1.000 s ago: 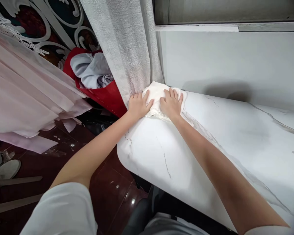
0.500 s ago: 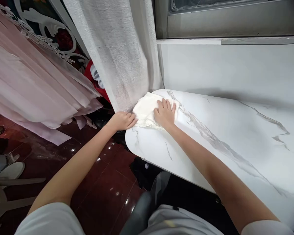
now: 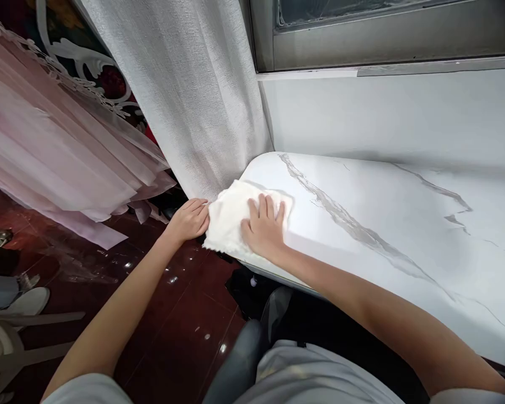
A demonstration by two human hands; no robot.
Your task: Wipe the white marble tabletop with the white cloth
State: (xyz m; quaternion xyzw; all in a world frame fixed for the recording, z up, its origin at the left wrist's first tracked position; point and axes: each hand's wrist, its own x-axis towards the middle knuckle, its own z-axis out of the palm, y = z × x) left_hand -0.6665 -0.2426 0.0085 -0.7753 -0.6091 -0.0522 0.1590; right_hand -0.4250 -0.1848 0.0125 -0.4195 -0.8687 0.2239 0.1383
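A white cloth (image 3: pixel 229 216) lies over the rounded left end of a white marble-look table (image 3: pixel 382 224), hanging a little past the edge. My right hand (image 3: pixel 264 227) presses flat on the cloth, fingers spread. My left hand (image 3: pixel 188 220) is just off the table's left end, its fingers curled against the cloth's hanging left edge; whether it grips the cloth I cannot tell.
A grey-white curtain (image 3: pixel 185 84) hangs right behind the table's left end. Pink sheer fabric (image 3: pixel 54 151) spreads at the left over a dark red glossy floor (image 3: pixel 180 314). A window frame (image 3: pixel 382 39) and white wall run behind the table. A dark chair (image 3: pixel 239 359) is below me.
Both hands slid the cloth from the back corner by the curtain toward me, to the table's near left edge. My left hand came off the cloth's top to its left side.
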